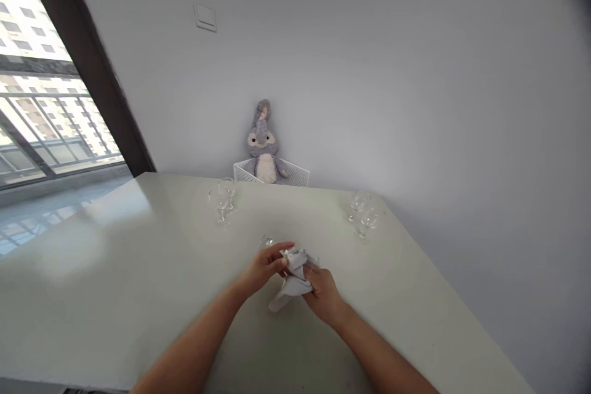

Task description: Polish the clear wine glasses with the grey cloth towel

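A glass, its clear foot (pixel 268 241) showing just beyond my left fingers, lies sideways between my hands, with its bowl partly wrapped in a pale grey cloth (pixel 296 286). My left hand (pixel 264 269) is closed around the glass near its stem, thumb and fingers pinching it. On the other side my right hand (pixel 323 292) grips the cloth around the bowl, and a loose end of cloth hangs down between the hands. The cloth hides much of the bowl and some of my right fingers.
Two stemmed glasses (pixel 221 200) stand at the back left of the pale table (pixel 152 271). Another two glasses (pixel 368 218) are at the back right. Behind the table's far edge, a grey plush toy (pixel 262 141) sits in a white basket (pixel 302 177) against the wall.
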The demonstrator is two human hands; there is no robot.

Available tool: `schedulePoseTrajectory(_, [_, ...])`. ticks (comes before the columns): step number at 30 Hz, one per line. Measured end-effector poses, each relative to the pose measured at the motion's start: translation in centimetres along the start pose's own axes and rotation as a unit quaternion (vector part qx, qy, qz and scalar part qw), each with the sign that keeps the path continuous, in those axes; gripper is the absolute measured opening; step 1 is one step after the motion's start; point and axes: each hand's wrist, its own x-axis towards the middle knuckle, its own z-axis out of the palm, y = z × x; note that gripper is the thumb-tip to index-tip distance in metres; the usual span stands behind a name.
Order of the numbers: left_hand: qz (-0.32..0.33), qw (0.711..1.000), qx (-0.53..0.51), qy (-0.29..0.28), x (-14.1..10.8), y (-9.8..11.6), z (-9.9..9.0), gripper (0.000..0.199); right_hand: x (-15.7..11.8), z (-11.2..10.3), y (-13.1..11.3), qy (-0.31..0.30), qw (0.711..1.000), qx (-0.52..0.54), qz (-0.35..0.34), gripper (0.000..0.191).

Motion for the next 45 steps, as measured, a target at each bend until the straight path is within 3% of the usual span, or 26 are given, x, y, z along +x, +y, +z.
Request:
schedulePoseTrajectory(3, [0.005,0.987,0.152,0.049,-0.1,0.1,0.4,0.045,0.1,-1.3,0.6,-0.04,0.983,-0.172,-0.053,0.029])
schedulePoseTrajectory(5, [0.047,0.944,0.306,0.113,-0.3,0.4,0.4,0.04,0.4,-2.1,1.2,-0.037,0.978,-0.2,-0.046,0.031])
schedulePoseTrajectory(8, [0.141,0.839,0.503,0.153,-0.6,0.9,0.3,0.033,0.7,-2.8,1.7,-0.019,0.994,-0.11,0.006,0.025])
schedulePoseTrajectory(9, [0.164,0.815,0.539,0.137,-0.6,1.0,0.2,0.033,0.7,-2.9,1.7,-0.023,0.998,-0.051,0.03,0.021])
schedulePoseTrajectory(11, [0.178,0.796,0.573,0.081,-0.6,1.0,0.0,0.033,0.7,-3.1,1.6,-0.053,0.993,0.074,0.077,0.016])
schedulePoseTrajectory(14, [0.141,0.798,0.585,0.012,-0.5,0.5,-0.2,0.029,0.6,-3.3,1.3,-0.106,0.972,0.174,0.12,0.012])
schedulePoseTrajectory(17, [0.09,0.81,0.579,-0.01,-0.5,0.3,-0.3,0.028,0.7,-3.7,1.2,-0.119,0.98,0.132,0.095,0.012])
schedulePoseTrajectory(19, [0.056,0.834,0.549,-0.02,-0.6,0.5,-0.4,0.027,0.8,-4.1,1.3,-0.117,0.989,0.075,0.056,0.018])
schedulePoseTrajectory(24, [-0.082,0.918,0.38,-0.079,-0.9,1.4,-0.8,0.029,1.1,-4.6,2.2,-0.083,0.994,-0.066,-0.024,0.026])
schedulePoseTrajectory(27, [-0.138,0.941,0.291,-0.107,-1.0,2.0,-1.0,0.029,1.1,-4.7,2.8,-0.041,0.986,-0.151,-0.056,0.026])
schedulePoseTrajectory(30, [-0.142,0.949,0.273,-0.074,-0.9,2.2,-1.1,0.03,0.8,-5.0,3.7,0.023,0.972,-0.227,-0.056,0.032])
schedulePoseTrajectory(33, [-0.147,0.939,0.312,0.011,-0.5,1.8,-1.4,0.029,0.4,-5.6,4.6,0.13,0.953,-0.272,-0.032,0.039])
schedulePoseTrajectory(35, [-0.151,0.925,0.341,0.069,-0.2,1.4,-1.7,0.031,0.4,-5.6,4.4,0.166,0.94,-0.296,-0.032,0.044])
schedulePoseTrajectory(38, [-0.146,0.905,0.385,0.111,0.0,0.7,-1.6,0.032,0.6,-4.4,2.5,0.07,0.94,-0.323,-0.083,0.049])
schedulePoseTrajectory(41, [-0.09,0.863,0.485,0.107,-0.3,0.2,-0.5,0.025,1.0,-2.4,0.0,-0.035,0.935,-0.331,-0.125,0.054])
schedulePoseTrajectory(43, [-0.024,0.827,0.557,0.071,-0.6,-0.1,0.7,0.023,1.2,-1.4,-0.7,-0.037,0.939,-0.32,-0.122,0.049])
schedulePoseTrajectory(45, [0.035,0.794,0.606,0.023,-0.9,-0.5,1.8,0.025,1.3,-1.1,-0.4,0.0,0.957,-0.276,-0.088,0.037])
